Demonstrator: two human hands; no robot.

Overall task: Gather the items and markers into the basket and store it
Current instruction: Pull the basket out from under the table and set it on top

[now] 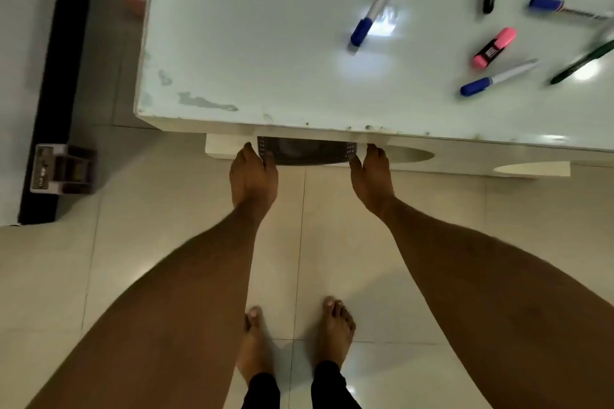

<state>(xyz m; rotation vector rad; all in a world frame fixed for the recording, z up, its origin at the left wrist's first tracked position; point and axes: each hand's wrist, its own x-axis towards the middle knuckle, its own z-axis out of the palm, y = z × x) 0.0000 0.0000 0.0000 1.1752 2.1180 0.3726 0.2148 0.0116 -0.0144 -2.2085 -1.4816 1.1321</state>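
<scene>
Gripping basket [305, 151] ends, both hands

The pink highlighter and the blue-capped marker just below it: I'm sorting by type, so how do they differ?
The pink highlighter is short and stubby; the blue-capped marker is long and slim. The highlighter is pink with a dark middle; the marker has a white barrel and a blue cap. Both lie flat on the white table, similarly angled.

Pens and markers on the bench, basket beneath its near edge

The basket [307, 151] sits on a shelf under the bench [252, 53], between the left hand [253, 176] and right hand [372, 176], each touching one end. Markers [372, 15] and a highlighter [495, 47] lie scattered on the bench's right part. Two bare feet [335, 329] stand on the floor [166, 196] before the bench.
</scene>
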